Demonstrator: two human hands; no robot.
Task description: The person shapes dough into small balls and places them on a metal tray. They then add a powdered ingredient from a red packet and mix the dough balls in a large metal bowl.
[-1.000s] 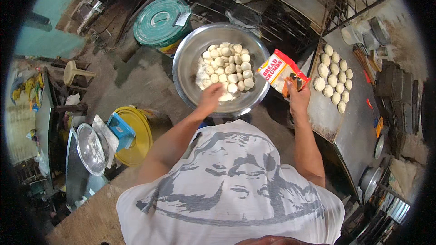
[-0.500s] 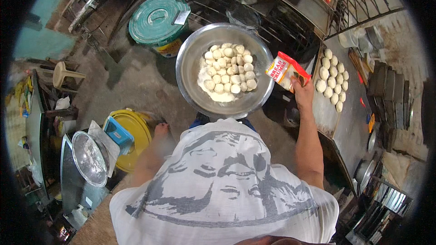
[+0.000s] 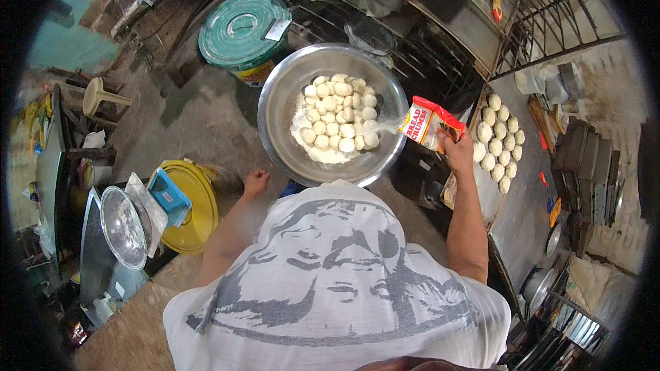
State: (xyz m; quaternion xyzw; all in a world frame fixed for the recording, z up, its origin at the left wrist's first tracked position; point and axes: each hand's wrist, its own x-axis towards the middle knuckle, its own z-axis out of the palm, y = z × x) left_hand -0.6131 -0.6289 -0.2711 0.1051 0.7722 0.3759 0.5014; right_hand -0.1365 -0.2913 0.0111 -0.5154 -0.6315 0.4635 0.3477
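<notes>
A wide steel bowl (image 3: 271, 117) holds a pile of pale round dough balls (image 3: 333, 113), with loose pale crumbs (image 3: 320, 152) spread along their left and lower sides. My right hand (image 3: 456, 151) grips a red and white plastic packet of crumbs (image 3: 427, 122) just beyond the bowl's right rim. The packet tilts toward the bowl, and a stream of crumbs falls from its left end onto the balls. Just off the bowl's lower left rim, my left hand (image 3: 256, 183) hangs with its fingers curled and nothing visible in them.
More dough balls (image 3: 500, 139) lie in rows on the table (image 3: 526, 185) at right. A green lidded bucket (image 3: 237, 31) stands behind the bowl to the left. At left are a yellow lid (image 3: 199, 216), a blue container (image 3: 170, 197) and a metal basin (image 3: 124, 227). Metal racks (image 3: 440, 48) stand at the back.
Crumbs now stream from the packet into the bowl. My left hand has moved slightly up and to the right, closer to the bowl. The whole view has shifted a little.
</notes>
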